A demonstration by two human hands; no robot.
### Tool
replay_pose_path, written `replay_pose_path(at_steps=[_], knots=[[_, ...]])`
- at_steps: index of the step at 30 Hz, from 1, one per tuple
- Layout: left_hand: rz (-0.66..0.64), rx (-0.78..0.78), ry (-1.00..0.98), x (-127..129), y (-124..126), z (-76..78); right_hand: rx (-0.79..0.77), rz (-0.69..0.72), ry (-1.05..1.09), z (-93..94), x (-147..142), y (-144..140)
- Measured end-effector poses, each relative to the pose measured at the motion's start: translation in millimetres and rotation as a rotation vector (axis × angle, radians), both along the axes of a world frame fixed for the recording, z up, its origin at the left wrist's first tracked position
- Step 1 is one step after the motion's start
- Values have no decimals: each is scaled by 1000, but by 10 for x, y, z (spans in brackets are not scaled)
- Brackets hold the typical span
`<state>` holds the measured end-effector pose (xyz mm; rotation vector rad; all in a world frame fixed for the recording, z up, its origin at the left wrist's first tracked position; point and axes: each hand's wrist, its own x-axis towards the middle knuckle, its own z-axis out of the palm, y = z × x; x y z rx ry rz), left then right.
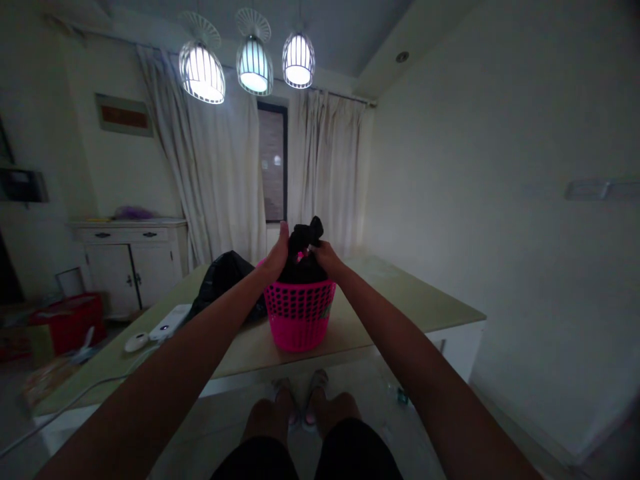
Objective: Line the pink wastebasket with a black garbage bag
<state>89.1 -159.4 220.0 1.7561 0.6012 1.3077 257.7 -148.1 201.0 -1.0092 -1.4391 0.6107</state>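
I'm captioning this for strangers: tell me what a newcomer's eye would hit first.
The bright pink basket on the table probably catches the eye first, with the left hand and right hand at the black material in its mouth. Next come the three glowing pendant lamps at the top, left of centre.

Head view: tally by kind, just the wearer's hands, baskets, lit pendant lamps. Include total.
Hands: 2 (left hand, right hand)
Baskets: 1 (pink basket)
Lit pendant lamps: 3 (left lamp, middle lamp, right lamp)
Total: 6
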Motion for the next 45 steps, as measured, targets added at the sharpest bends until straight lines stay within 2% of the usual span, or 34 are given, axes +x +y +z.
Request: replay_pose_path(at_steps=[4,8,11,14,16,18,21,23,26,28,32,36,37,42,45], knots=[[6,13,7,63,-86,27,100,-50,-87,-13,16,-44],[-18,47,118,84,-118,35,142,55,-227,-22,56,-165],[128,71,139,61,-46,64,78,164,-238,-9,36,-272],[285,129,185,27,29,99,-78,366,-156,35,7,-381],[358,180,244,20,28,114,-126,428,-64,69,-10,-417],[425,227,304,29,-27,115,-127,361,36,90,-37,-398],[509,328,392,45,-185,86,-171,179,171,91,-97,-292],[516,422,453,45,-299,51,-162,80,200,84,-129,-219],[463,543,519,31,-396,-1,-83,23,175,82,-135,-175],[449,581,523,25,-382,-17,-64,26,148,84,-121,-193],[459,572,489,26,-211,20,-161,115,114,94,-105,-299],[429,501,490,15,-53,97,-324,396,105,100,-73,-412],[415,483,496,12,-34,111,-340,430,82,95,-61,-424],[390,434,508,12,-18,140,-250,261,13,63,-35,-378],[420,437,497,19,-20,149,-241,237,40,80,-44,-358]])
